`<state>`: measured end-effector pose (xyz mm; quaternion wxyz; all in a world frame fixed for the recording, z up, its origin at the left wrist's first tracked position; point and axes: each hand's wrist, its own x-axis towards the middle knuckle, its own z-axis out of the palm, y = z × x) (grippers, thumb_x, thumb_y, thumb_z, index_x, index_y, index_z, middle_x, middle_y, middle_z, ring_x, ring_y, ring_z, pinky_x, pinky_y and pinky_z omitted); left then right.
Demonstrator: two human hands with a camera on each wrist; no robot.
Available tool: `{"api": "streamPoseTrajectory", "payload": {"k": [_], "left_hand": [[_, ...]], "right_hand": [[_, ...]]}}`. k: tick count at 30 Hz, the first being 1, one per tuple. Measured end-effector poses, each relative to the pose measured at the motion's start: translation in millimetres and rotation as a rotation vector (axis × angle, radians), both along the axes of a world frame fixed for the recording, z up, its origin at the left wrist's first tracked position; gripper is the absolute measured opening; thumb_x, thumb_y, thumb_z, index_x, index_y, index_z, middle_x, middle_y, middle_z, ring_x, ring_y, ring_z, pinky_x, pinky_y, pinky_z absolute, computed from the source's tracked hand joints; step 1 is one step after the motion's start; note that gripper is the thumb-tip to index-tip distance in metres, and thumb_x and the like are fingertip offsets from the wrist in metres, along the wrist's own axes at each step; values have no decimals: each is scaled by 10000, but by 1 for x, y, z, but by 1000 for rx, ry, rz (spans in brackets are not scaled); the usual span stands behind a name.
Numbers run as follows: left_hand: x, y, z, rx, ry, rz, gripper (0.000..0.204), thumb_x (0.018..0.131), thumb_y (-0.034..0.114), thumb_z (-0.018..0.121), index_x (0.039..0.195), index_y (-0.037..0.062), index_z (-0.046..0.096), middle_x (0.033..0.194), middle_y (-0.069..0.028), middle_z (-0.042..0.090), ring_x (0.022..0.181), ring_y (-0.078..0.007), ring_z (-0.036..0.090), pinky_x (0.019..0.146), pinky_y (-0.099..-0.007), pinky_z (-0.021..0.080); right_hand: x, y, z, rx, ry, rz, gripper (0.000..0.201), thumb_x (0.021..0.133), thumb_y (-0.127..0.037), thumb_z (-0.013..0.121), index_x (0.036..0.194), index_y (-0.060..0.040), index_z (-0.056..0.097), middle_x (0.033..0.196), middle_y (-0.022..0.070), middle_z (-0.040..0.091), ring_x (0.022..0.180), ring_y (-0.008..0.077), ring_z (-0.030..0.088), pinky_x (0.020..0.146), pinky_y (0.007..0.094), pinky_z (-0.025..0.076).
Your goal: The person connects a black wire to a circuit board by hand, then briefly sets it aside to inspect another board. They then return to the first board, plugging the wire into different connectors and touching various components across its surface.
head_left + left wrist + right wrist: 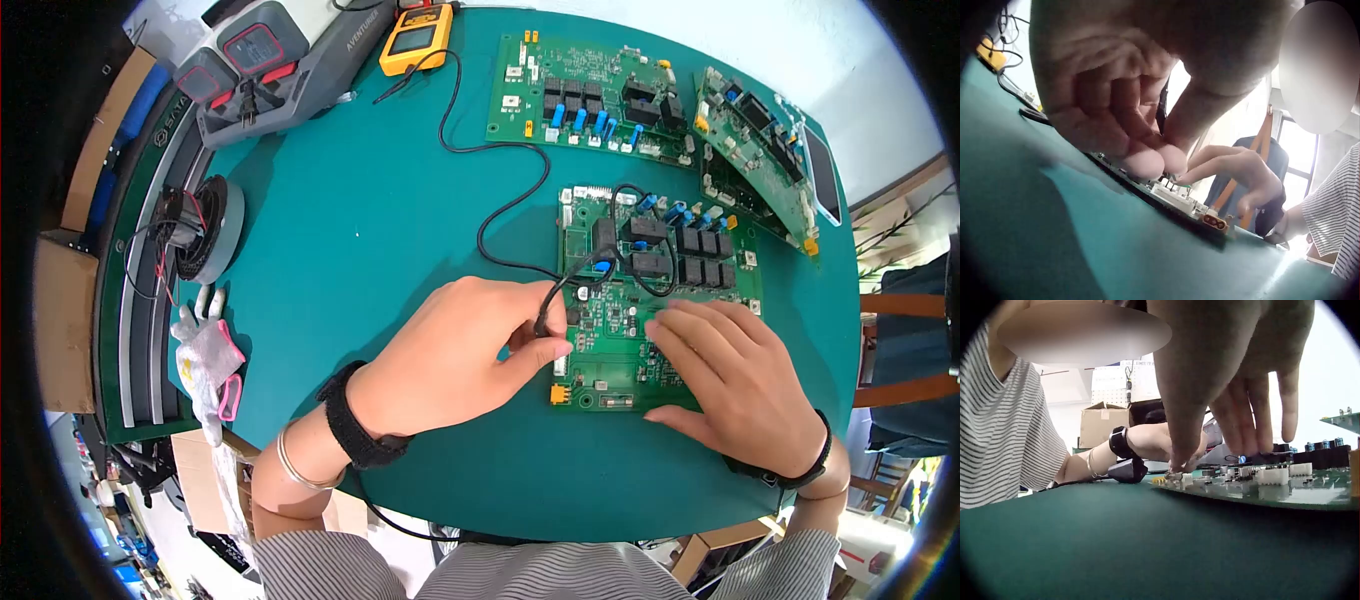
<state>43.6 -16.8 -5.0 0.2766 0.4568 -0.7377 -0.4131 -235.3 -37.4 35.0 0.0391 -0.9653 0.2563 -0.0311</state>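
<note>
A green circuit board [610, 370] with black relays and blue parts lies flat on the green table [400, 200]. At its left edge the left hand [460, 350] pinches the end of a black cable [545, 315] between thumb and fingers; the cable loops over the board's relays. In the left wrist view those fingertips [1147, 164] are low over the board's edge, by a white connector [1172, 195]. The right hand [735, 380] rests over the board's right part, fingers extended, thumb near the front edge. Whether its fingertips touch the board is hard to tell.
Another board [590, 100] lies at the back; tilted boards [750, 150] and a phone [822, 175] stand at the back right. A yellow meter [415, 40], a grey tool case [300, 90], a round motor part [215, 230] and a glove [205, 360] are at the left.
</note>
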Motion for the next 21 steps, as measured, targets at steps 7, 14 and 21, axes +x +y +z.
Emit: {"api": "streamPoseTrajectory", "payload": {"k": [7, 14, 21], "left_hand": [[-5, 1, 3, -72, 134, 208, 99, 955, 38, 726, 926, 5, 637, 734, -42, 663, 614, -107, 662, 577, -258, 496], [-3, 0, 4, -140, 85, 272, 84, 961, 45, 717, 926, 14, 647, 724, -32, 662, 621, -93, 657, 560, -245, 471], [-5, 1, 6, -174, 64, 264, 74, 959, 49, 715, 927, 21, 654, 722, -27, 666, 624, -90, 657, 561, -242, 470]], "right_hand": [[3, 1, -3, 437, -143, 329, 646, 824, -238, 803, 1379, 3, 577, 1393, 119, 593, 1288, 323, 561, 1072, 467, 459], [3, 4, -2, 588, -107, 328, 853, 850, -263, 796, 1564, -36, 389, 1545, 209, 444, 1279, 379, 547, 1068, 490, 451], [3, 0, 0, 755, -227, 341, 934, 836, -168, 794, 1615, -16, 301, 1437, 202, 499, 1251, 387, 552, 1047, 494, 458]]}}
